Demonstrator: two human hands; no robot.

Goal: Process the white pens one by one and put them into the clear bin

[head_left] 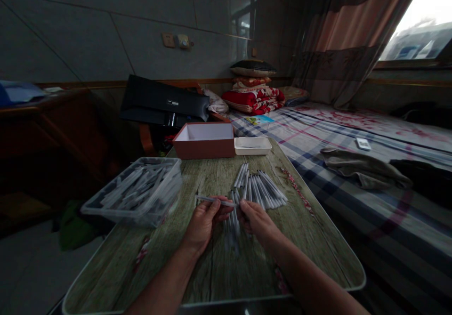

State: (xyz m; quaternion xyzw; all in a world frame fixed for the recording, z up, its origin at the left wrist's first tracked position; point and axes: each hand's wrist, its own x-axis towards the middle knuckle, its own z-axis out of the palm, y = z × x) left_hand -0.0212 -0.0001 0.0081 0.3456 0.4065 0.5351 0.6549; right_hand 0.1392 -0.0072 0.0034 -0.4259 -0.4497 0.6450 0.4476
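My left hand (205,221) and my right hand (254,218) meet above the middle of a wood-patterned table (307,239). Together they hold one thin grey pen tube (215,200) level between them, fingers pinched on it. A loose bunch of the same tubes (259,188) lies fanned on the table just beyond and under my hands. A clear plastic bin (136,192) full of more tubes sits at my left, overhanging the table's left edge.
At the table's far end stand an open reddish box (205,141) and a small white tray (253,145). A bed with a plaid sheet (353,173), folded bedding and clothes runs along the right. A dark monitor (162,100) leans behind.
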